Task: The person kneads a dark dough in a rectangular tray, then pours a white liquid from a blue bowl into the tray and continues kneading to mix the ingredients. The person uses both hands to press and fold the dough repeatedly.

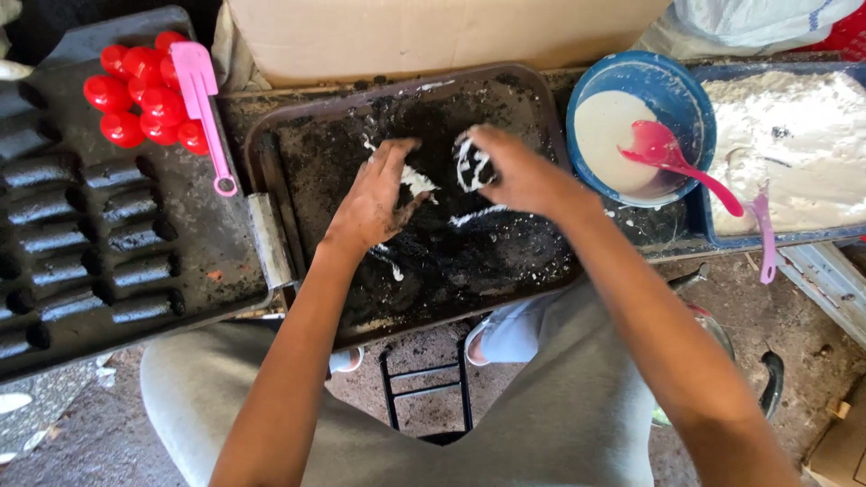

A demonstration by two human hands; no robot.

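Head view: my right hand (519, 171) closes around a black lump (472, 165) streaked with white paste, held over the middle of the tray (532, 90). My left hand (379, 198) lies open, fingers spread flat on the tray's black mix, just beside it. Bowl (672, 86) of white batter at right.

Both forearms extend forward and converge, the left hand (374, 200) lying palm-down with fingers spread and smeared dark, the right hand (510, 171) held palm-down just beside it with fingers curled in a closed grip, wrists apart and elbows bent outward.
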